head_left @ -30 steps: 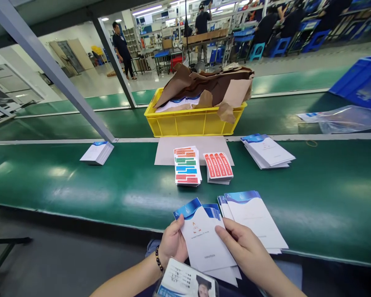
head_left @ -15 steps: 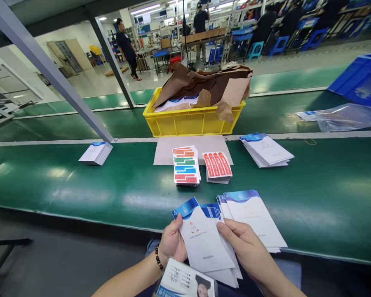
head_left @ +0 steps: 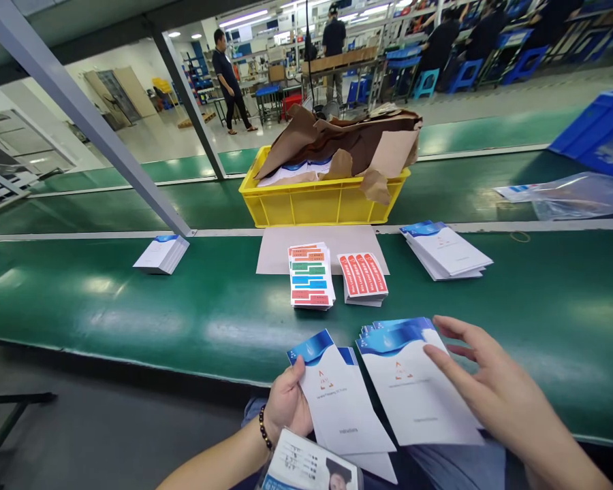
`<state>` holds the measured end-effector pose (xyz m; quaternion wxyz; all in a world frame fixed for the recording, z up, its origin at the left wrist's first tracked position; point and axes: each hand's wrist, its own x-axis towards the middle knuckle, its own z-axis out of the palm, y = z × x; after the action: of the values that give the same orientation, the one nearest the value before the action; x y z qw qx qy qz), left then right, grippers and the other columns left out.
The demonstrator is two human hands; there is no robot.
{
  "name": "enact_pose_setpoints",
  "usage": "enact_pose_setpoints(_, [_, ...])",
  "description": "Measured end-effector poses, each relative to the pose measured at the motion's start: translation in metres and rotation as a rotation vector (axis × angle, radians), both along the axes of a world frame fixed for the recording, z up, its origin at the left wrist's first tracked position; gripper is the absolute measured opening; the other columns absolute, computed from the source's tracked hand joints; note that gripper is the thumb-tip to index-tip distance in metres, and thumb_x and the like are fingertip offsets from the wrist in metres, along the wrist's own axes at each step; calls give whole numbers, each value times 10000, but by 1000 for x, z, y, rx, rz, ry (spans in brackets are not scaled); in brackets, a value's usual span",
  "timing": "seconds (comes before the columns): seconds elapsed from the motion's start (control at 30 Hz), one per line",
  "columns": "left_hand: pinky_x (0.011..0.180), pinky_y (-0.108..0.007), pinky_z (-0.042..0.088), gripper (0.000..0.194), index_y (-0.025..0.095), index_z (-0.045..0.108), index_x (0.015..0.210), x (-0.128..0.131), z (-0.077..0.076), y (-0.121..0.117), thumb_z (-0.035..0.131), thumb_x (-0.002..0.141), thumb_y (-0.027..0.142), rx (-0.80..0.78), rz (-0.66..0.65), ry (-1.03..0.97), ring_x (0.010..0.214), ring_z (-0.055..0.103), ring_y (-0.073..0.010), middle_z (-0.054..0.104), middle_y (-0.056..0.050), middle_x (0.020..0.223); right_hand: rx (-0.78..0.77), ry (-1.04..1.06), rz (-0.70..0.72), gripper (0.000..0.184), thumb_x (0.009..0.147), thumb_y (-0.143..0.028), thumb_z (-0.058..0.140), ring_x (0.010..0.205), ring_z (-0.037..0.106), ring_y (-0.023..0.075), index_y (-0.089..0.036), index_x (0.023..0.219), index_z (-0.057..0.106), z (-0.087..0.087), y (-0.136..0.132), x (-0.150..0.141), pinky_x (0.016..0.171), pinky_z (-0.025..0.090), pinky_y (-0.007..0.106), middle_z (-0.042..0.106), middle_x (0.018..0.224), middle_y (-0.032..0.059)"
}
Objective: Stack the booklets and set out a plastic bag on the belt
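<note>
My left hand [head_left: 289, 401], with a beaded bracelet at the wrist, is closed around a small fanned stack of white instruction booklets [head_left: 340, 398] with blue wavy tops. To its right, my right hand [head_left: 483, 374] has its thumb on the right edge of another booklet [head_left: 413, 388]; its index finger is stretched out, and the other fingertips are partly hidden. That booklet lies over a pile of similar booklets [head_left: 381, 325], its lower end reaching past the table edge. An ID badge [head_left: 306, 466] hangs below my left hand.
Colored label sheets [head_left: 310, 275] and red label sheets [head_left: 364, 275] stand in stacks ahead. More booklets lie at left [head_left: 159, 255] and right [head_left: 447, 248]. Behind are a yellow crate [head_left: 321, 204] with brown paper, a blue bin [head_left: 600, 133] and a plastic bag [head_left: 587, 197]. People work beyond.
My right hand has left the stack in my left hand and moved right, bringing a booklet over the right-hand pile. My left hand still holds its stack.
</note>
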<state>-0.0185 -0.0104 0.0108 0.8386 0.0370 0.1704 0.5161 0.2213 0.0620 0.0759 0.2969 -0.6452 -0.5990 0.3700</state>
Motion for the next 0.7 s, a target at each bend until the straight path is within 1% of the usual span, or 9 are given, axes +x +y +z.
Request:
enact_pose_setpoints(0.03, [1020, -443, 204, 451, 55, 567, 1087, 1, 0, 0, 400, 840, 393, -3, 7, 9, 1175, 395, -309, 583, -153, 1110, 45, -38, 58, 435, 688, -461, 571, 922, 536, 245, -237, 1060, 534, -1, -3, -6, 646, 468, 293, 543, 1117, 81])
enact_pose_setpoints(0.07, [1016, -448, 212, 434, 54, 577, 1071, 3, 0, 1, 403, 842, 379, -2, 19, 20, 1156, 418, -309, 590, -154, 1096, 40, -28, 167, 358, 723, -450, 538, 911, 535, 229, -237, 1011, 556, -2, -8, -14, 670, 459, 287, 562, 1076, 61])
enact_pose_setpoints(0.13, [1003, -467, 230, 401, 55, 598, 1032, 5, -1, 2, 391, 853, 348, 8, 53, 48, 1105, 471, -311, 611, -157, 1056, -74, 75, 449, 256, 808, -420, 437, 779, 548, 177, -215, 843, 587, -1, -20, -35, 653, 439, 255, 604, 856, 27])
enact_pose_setpoints(0.17, [995, -478, 237, 393, 53, 607, 1013, 6, -1, 2, 383, 858, 336, 18, 64, 65, 1082, 492, -313, 620, -161, 1034, -133, 117, 550, 294, 835, -412, 392, 683, 530, 153, -198, 738, 569, 0, -26, -45, 603, 422, 237, 581, 730, 11])
enact_pose_setpoints(0.2, [989, -487, 242, 390, 51, 613, 999, 7, -2, 2, 380, 860, 331, 29, 72, 81, 1067, 503, -316, 626, -166, 1018, -174, 144, 608, 340, 849, -409, 362, 604, 491, 132, -186, 652, 527, 1, -31, -54, 551, 394, 223, 534, 636, -3])
enact_pose_setpoints(0.23, [986, -493, 243, 387, 50, 615, 994, 7, -2, 1, 384, 859, 329, 40, 76, 98, 1062, 507, -319, 628, -171, 1009, -192, 158, 621, 372, 855, -411, 345, 549, 441, 116, -180, 594, 474, 1, -35, -61, 508, 359, 215, 481, 578, -14])
enact_pose_setpoints(0.33, [996, -491, 229, 365, 58, 613, 1011, 5, -3, -1, 439, 834, 327, 70, 81, 128, 1084, 486, -324, 623, -171, 1021, -182, 178, 541, 393, 844, -430, 359, 513, 349, 95, -175, 545, 382, -1, -37, -70, 475, 302, 206, 381, 534, -30])
enact_pose_setpoints(0.5, [1009, -480, 214, 329, 89, 611, 1037, 3, -2, -2, 476, 814, 289, 133, 72, 99, 1119, 456, -316, 612, -154, 1055, -190, 187, 485, 398, 821, -430, 392, 509, 317, 84, -169, 521, 365, -7, -33, -67, 460, 286, 195, 321, 524, -38])
enact_pose_setpoints(0.7, [991, -490, 246, 344, 88, 604, 1052, 4, -7, 0, 442, 829, 293, 162, 39, 69, 1061, 508, -308, 605, -148, 1071, -172, 157, 460, 406, 813, -435, 387, 507, 268, 80, -178, 516, 285, -11, -35, -64, 455, 251, 204, 269, 528, -43])
